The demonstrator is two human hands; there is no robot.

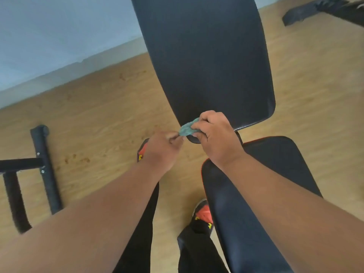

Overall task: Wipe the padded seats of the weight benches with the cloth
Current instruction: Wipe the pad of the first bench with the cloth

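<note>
A small teal cloth [188,129] is bunched between both my hands at the near left corner of the long black back pad [208,60] of a weight bench. My right hand [215,138] grips the cloth from the right, fingers curled over it. My left hand [163,149] pinches its left end. A second black padded seat [275,160] with red trim lies below and to the right, partly under my right forearm.
A black metal frame [44,168] of other equipment lies on the wooden floor at the left. Another black bench part [319,10] is at the top right. My legs and red-and-black shoes [203,213] stand beside the seat. A pale wall [49,40] runs along the upper left.
</note>
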